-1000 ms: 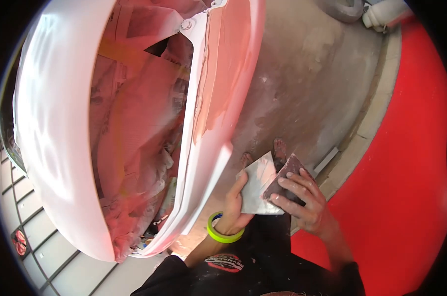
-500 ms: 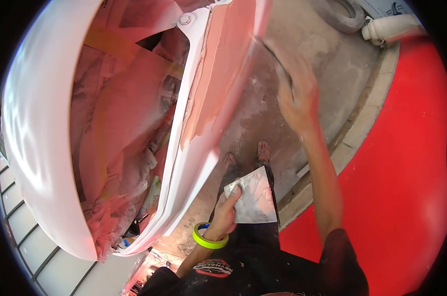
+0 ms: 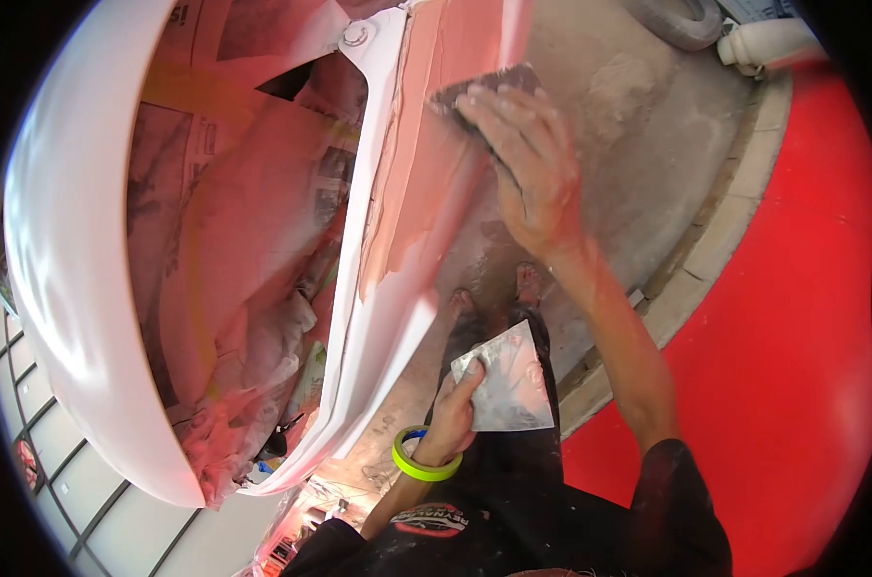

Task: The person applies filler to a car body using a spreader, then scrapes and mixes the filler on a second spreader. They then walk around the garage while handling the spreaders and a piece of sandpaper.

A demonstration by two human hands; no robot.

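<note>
My left hand (image 3: 452, 409) grips a square, pale putty plate (image 3: 510, 385) by its left edge, thumb on top, with smears on its surface. Around that wrist hang a yellow-green tape roll (image 3: 426, 470) and a blue one. My right hand (image 3: 537, 178) is closed on a dark, flat putty spreader (image 3: 484, 91), fingertips pressed over its face. The spreader overlaps the right side of the pinkish-brown putty layer (image 3: 412, 202) on the white car body panel (image 3: 397, 332); its exact contact is blurred.
A white curved panel (image 3: 65, 260) rises on the left, beside an opening lined with masking paper (image 3: 234, 231). A red car surface (image 3: 744, 385) lies to the right. A tire (image 3: 681, 24) and a white container (image 3: 768, 43) lie on the floor at top right.
My right hand has moved left with the spreader, from beyond the panel's right edge to over the putty; the spreader's face now shows. My left hand and plate have shifted slightly right.
</note>
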